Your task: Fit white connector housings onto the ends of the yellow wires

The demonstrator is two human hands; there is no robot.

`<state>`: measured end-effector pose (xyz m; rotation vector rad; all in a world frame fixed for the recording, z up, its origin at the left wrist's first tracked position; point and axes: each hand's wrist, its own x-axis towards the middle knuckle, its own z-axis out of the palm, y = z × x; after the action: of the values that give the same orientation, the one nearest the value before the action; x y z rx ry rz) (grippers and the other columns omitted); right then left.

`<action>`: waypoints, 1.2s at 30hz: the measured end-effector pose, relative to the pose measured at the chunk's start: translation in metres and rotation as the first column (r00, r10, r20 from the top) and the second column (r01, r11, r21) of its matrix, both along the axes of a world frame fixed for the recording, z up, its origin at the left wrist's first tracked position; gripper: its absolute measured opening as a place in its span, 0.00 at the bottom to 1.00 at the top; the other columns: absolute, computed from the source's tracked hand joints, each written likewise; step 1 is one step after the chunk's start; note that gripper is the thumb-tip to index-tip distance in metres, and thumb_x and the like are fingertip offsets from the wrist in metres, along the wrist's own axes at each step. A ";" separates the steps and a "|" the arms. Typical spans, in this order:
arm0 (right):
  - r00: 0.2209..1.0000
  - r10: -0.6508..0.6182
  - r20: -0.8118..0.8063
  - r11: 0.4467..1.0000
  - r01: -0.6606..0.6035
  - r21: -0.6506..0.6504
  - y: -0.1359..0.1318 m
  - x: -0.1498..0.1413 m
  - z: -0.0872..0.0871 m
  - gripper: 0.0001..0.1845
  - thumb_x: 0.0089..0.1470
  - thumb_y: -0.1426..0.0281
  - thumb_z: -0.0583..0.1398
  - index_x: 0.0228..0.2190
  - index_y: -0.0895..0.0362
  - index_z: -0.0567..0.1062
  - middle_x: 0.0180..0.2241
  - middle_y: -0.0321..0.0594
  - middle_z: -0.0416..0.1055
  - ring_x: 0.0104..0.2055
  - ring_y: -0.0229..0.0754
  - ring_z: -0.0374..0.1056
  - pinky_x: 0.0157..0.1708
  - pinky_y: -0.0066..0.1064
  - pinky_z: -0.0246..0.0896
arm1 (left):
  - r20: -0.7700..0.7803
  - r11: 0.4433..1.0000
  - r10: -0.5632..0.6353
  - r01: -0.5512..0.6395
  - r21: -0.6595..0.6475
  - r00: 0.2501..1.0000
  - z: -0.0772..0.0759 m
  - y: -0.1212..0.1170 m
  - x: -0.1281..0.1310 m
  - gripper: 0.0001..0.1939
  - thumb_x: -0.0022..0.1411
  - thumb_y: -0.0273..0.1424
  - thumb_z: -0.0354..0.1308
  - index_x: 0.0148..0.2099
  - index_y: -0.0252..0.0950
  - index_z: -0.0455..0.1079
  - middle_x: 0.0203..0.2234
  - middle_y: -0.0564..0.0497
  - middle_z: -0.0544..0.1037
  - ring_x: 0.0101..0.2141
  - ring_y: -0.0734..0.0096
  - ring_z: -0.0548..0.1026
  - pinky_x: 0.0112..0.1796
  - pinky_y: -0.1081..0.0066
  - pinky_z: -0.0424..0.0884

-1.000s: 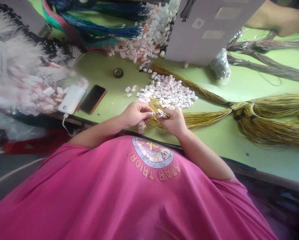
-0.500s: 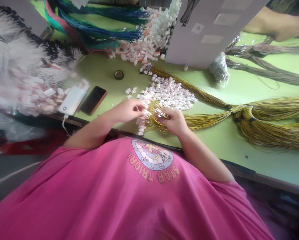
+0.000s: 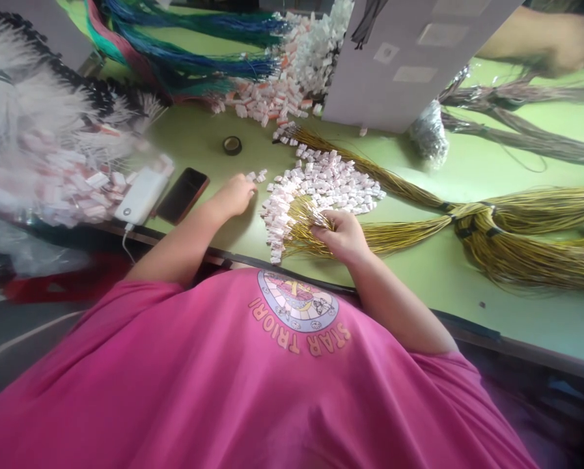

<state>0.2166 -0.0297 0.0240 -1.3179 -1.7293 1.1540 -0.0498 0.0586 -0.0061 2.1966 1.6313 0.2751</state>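
My left hand (image 3: 236,194) reaches out over the green table (image 3: 418,273) toward a few loose white plastic connectors (image 3: 255,176), fingers curled down at them; what they pinch, if anything, is hidden. My right hand (image 3: 341,236) is closed on the ends of a bundle of yellow wires (image 3: 409,231) that runs off to the right. A pile of small white connectors (image 3: 325,184) lies just beyond both hands. A row of connectors fitted on wire ends (image 3: 273,225) lies between my hands.
A phone (image 3: 183,195) and a white power bank (image 3: 142,193) lie at the left. A tape roll (image 3: 232,144) sits farther back. Blue and pink wire bundles (image 3: 189,45), more connectors (image 3: 282,91), a grey board (image 3: 409,52) and another person's arm (image 3: 540,42) are at the far side.
My left hand has left the wire ends at my right hand and moved left and away to the loose connectors. My right hand has stayed on the yellow bundle.
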 end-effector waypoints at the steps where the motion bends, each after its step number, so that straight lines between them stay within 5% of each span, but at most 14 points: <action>1: 1.000 -0.004 -0.003 1.000 0.004 -0.001 0.000 0.000 0.000 0.07 0.42 0.68 0.59 0.19 0.59 0.69 0.19 0.32 0.61 0.24 0.34 0.56 0.27 0.28 0.51 | 0.067 0.999 0.026 -0.024 -0.028 0.997 0.008 -0.004 0.003 0.09 0.57 0.26 0.54 0.40 0.33 0.73 0.37 0.43 0.71 0.37 0.63 0.70 0.44 0.64 0.65; 4: 1.000 0.007 -0.006 1.000 -0.007 0.002 -0.001 0.000 0.000 0.09 0.43 0.67 0.59 0.19 0.59 0.68 0.18 0.32 0.60 0.24 0.33 0.55 0.26 0.28 0.50 | 0.411 0.974 0.110 -0.015 -0.228 0.905 0.031 -0.024 0.020 0.06 0.55 0.25 0.57 0.38 0.32 0.71 0.30 0.48 0.73 0.31 0.70 0.72 0.39 0.66 0.69; 7: 1.000 0.007 0.015 1.000 -0.007 0.011 -0.002 -0.001 0.000 0.11 0.44 0.66 0.59 0.19 0.59 0.68 0.18 0.32 0.59 0.23 0.33 0.54 0.25 0.28 0.49 | 0.697 0.866 0.213 0.198 -0.459 0.685 0.043 -0.047 0.043 0.09 0.56 0.24 0.59 0.41 0.32 0.69 0.23 0.52 0.72 0.25 0.75 0.72 0.33 0.69 0.71; 10: 0.999 -0.003 0.037 1.000 0.002 0.024 -0.004 -0.002 -0.001 0.12 0.46 0.65 0.59 0.18 0.59 0.68 0.18 0.31 0.57 0.23 0.32 0.53 0.24 0.27 0.48 | 0.779 0.788 0.348 0.288 -0.544 0.521 0.042 -0.062 0.060 0.08 0.56 0.25 0.60 0.40 0.31 0.70 0.21 0.54 0.73 0.23 0.79 0.72 0.30 0.72 0.71; 14: 0.998 -0.053 0.042 0.996 0.050 0.073 -0.005 -0.004 -0.002 0.12 0.45 0.66 0.59 0.17 0.59 0.66 0.17 0.31 0.56 0.22 0.31 0.51 0.24 0.27 0.47 | 0.764 0.742 0.489 0.260 -0.618 0.421 0.039 -0.066 0.068 0.05 0.55 0.22 0.61 0.36 0.29 0.71 0.22 0.53 0.75 0.24 0.80 0.74 0.31 0.75 0.72; 20: 0.989 -0.122 0.085 0.983 0.109 0.150 -0.006 -0.006 -0.003 0.14 0.44 0.68 0.58 0.15 0.58 0.61 0.16 0.30 0.53 0.21 0.30 0.48 0.22 0.27 0.44 | 0.747 0.748 0.519 0.202 -0.632 0.416 0.039 -0.069 0.072 0.05 0.53 0.20 0.62 0.36 0.28 0.72 0.23 0.53 0.76 0.25 0.80 0.75 0.35 0.73 0.73; 29: 0.974 -0.154 0.167 0.973 0.121 0.196 -0.009 -0.010 -0.006 0.11 0.40 0.73 0.58 0.14 0.57 0.60 0.15 0.30 0.52 0.22 0.31 0.49 0.22 0.27 0.44 | 0.717 0.848 0.425 0.035 -0.529 0.552 0.040 -0.075 0.077 0.04 0.53 0.24 0.63 0.33 0.30 0.74 0.22 0.52 0.76 0.24 0.78 0.74 0.33 0.71 0.73; 36: 0.974 -0.098 0.202 0.978 0.056 0.203 -0.013 -0.011 -0.009 0.09 0.40 0.72 0.59 0.15 0.58 0.64 0.15 0.31 0.56 0.21 0.32 0.52 0.22 0.26 0.46 | 0.697 0.849 0.381 0.068 -0.524 0.608 0.037 -0.079 0.079 0.04 0.53 0.24 0.63 0.33 0.30 0.74 0.22 0.51 0.76 0.24 0.76 0.74 0.31 0.70 0.72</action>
<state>0.2054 -0.0423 0.0151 -1.4121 -1.8706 0.7995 0.0295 -0.0203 0.0307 1.2140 1.1802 0.6705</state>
